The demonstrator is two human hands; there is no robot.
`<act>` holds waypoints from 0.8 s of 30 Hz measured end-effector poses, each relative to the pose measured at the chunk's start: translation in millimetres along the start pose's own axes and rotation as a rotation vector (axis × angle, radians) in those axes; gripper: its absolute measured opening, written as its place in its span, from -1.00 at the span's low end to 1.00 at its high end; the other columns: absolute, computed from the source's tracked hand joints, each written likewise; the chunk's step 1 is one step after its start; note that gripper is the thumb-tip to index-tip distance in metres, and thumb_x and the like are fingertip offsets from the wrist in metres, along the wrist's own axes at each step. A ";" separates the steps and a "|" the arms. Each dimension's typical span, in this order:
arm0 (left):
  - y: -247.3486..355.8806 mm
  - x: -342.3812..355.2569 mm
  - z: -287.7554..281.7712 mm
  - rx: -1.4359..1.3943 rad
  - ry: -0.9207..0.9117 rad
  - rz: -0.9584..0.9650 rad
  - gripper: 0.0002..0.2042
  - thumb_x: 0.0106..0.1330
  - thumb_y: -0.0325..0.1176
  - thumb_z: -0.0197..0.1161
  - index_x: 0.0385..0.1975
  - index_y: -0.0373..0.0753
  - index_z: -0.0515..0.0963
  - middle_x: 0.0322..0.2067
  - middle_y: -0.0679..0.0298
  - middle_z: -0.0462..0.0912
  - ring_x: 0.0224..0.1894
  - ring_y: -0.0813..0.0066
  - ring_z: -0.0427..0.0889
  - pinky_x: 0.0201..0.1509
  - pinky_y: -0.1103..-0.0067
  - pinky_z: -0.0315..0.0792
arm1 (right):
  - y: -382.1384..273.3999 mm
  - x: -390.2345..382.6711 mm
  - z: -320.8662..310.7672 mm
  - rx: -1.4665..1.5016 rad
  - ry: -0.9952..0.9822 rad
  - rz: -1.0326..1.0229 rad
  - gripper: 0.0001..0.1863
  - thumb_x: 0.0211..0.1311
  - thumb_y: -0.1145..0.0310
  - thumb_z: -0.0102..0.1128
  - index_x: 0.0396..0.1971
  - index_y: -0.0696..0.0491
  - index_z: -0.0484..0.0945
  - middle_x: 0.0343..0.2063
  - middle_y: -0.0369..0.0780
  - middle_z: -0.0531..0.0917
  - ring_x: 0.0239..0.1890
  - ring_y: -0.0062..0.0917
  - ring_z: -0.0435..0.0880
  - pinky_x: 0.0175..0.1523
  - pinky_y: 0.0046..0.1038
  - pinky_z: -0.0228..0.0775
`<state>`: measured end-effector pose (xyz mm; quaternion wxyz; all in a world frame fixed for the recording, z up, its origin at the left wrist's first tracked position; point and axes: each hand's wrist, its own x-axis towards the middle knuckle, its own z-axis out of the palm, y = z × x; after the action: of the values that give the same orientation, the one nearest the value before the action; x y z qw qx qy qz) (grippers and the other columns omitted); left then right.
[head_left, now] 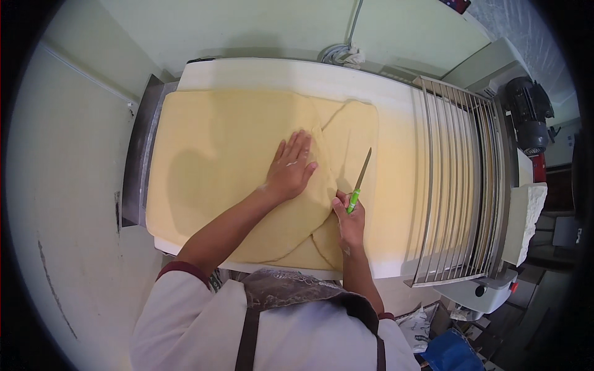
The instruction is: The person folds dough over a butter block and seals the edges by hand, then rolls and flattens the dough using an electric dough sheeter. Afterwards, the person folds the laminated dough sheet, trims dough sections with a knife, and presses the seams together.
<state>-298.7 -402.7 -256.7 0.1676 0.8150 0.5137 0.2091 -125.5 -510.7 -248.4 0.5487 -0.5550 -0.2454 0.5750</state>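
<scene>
A broad sheet of pale yellow dough (229, 142) lies over the left and middle of the machine's white belt. Toward its right side a layer is folded over, and its edge and creases run across the dough there. My left hand (291, 166) rests palm down on the dough near that edge, fingers stretched out. Farther right, my right hand (351, 217) grips the green handle of a knife (362, 173), its narrow blade pointing away from me and up. The fingertips of this hand are close to the folded edge; whether they also pinch the dough, I cannot make out.
A metal bar guard (442, 185) stands over the belt's right end, by a dark motor (531, 114). A metal end plate (141, 154) borders the left end. Behind the belt is a wall with a coiled grey cable (335, 54). A blue container (453, 351) sits low at the right.
</scene>
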 end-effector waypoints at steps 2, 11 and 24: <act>2.2 7.1 6.0 0.185 -0.104 0.041 -0.37 0.48 -0.04 -0.20 0.41 -0.35 0.00 0.44 0.01 -0.03 0.50 0.12 -0.08 0.51 0.20 -0.23 | -0.1 0.0 0.0 -0.018 -0.005 -0.019 -0.71 0.25 0.57 0.20 -0.49 0.00 0.24 -0.12 -0.09 0.54 0.04 -0.49 0.46 0.14 -0.48 0.25; 21.0 15.7 -22.3 -0.233 -0.138 -0.234 -0.51 0.40 -0.11 0.04 0.19 -0.34 0.33 0.15 0.03 0.44 0.27 0.07 0.36 0.36 0.18 0.11 | 7.7 -21.5 23.6 -0.081 -0.138 -0.183 -0.81 0.31 0.58 0.08 -0.39 0.04 0.27 -0.03 -0.07 0.54 0.07 -0.45 0.50 0.18 -0.42 0.31; 57.5 4.0 -5.0 0.037 -0.138 -0.279 -0.58 0.25 -0.14 0.21 0.00 -0.28 0.45 -0.02 0.07 0.56 -0.04 0.09 0.61 0.02 0.24 0.44 | -67.1 51.1 -33.2 -0.765 -0.145 -0.300 -0.75 0.39 0.31 -0.03 -0.09 0.13 0.49 -0.39 -0.06 0.58 -0.37 -0.26 0.63 -0.25 -0.26 0.43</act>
<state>-255.6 -422.7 -223.7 0.2150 0.7511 0.6129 0.1177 -60.1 -456.7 -216.2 0.3617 -0.6349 -0.5577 0.3937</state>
